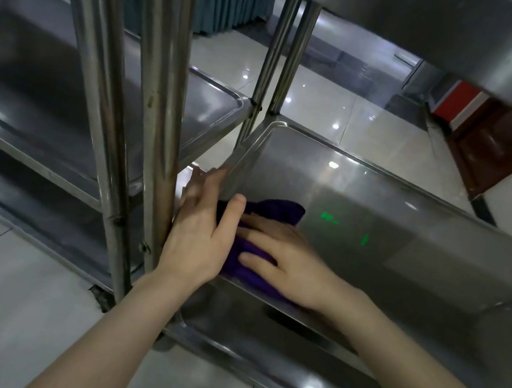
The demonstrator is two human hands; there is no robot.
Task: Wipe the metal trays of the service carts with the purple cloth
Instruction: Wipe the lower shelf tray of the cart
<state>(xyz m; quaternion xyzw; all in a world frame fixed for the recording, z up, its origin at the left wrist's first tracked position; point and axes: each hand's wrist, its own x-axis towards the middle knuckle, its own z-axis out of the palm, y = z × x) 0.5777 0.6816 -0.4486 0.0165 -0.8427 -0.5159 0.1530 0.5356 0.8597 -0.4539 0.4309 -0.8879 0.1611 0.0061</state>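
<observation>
Purple cloth [279, 210] lies bunched in the near-left corner of the middle tray [371, 164] of the right-hand cart. The right hand [291, 260] is flat on top of it, fingers spread and pressing down, not clenched. The left hand [198, 238] is also uncurled, fingers straight along that tray's left wall and thumb on the cloth's edge.

Progress, my judgement: mid-task. Wiping is at this one corner, and the tray's floor to the right and back looks streaky and hazy, so probably not done. The top tray [410, 33] above it, the bottom tray [253, 362] below it and the second cart's shelves [224, 88] to its left: can't tell if wiped.

Contents: the middle tray holds the cloth plus light reflections. I can make out no items in the other trays.
</observation>
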